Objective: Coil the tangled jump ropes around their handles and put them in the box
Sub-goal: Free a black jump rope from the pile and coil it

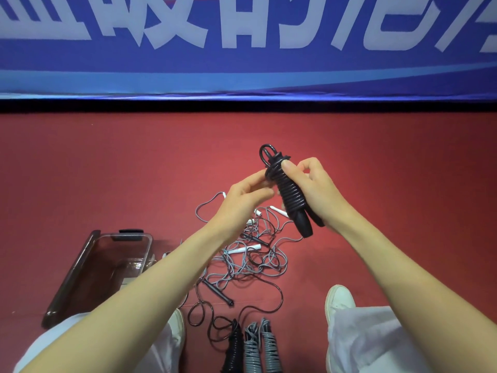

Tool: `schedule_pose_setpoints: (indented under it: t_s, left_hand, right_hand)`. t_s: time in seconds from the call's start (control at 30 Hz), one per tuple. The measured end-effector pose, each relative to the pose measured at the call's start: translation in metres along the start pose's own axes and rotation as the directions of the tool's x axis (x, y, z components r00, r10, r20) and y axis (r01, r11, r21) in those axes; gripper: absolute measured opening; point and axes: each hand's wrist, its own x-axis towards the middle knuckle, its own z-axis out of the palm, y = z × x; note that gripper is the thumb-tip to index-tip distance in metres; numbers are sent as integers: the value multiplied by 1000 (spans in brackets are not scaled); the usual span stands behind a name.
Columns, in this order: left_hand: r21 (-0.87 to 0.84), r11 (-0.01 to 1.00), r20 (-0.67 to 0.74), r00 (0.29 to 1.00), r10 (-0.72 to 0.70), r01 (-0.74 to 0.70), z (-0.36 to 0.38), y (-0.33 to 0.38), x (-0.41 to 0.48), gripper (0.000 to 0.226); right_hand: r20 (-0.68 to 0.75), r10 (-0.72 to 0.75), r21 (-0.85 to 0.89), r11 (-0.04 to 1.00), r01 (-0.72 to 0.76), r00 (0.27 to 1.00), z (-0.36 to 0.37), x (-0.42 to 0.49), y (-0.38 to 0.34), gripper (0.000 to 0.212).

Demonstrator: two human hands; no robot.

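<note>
A black jump rope (291, 196) is wound in tight turns round its two black handles and is held up above the floor. My right hand (316, 189) grips the coiled bundle, thumb pressed near its top. My left hand (243, 196) pinches the rope near the top of the bundle, where a small loop sticks up. On the red floor below lies a tangle of grey and black ropes (250, 261) with white and black handles. A clear plastic box (107, 267) with a dark rim stands at the left, partly behind my left forearm.
Three coiled ropes, one black (234, 348) and two grey (259, 348), lie side by side at the bottom between my white shoes (338, 297). A loose black rope (269, 300) loops across the floor nearby. A blue banner wall stands beyond the floor's far edge.
</note>
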Motion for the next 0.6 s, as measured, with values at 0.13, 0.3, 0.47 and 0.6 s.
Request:
schedule_pose_setpoints:
  t_s: [0.13,0.3,0.47,0.6]
  left_hand:
    - [-158,986,41,998,-45,51,2,7,0,30]
    - [-188,982,-143,989,-37,9,9,6,1,17]
    - [-131,991,-154,988,6,-26,6,9,3,25]
    - [-128,992,22,1000,7,-4,0,17,3,35]
  right_hand:
    - [-109,-30,-55,998,24,994,9,1,-2,46]
    - [-135,14,-214,976,-43,991,28,-1,1,45]
    - [-69,209,0,978,-210,975,27,8,5,48]
    - [121,294,366,874,-318,948,11,11,5,27]
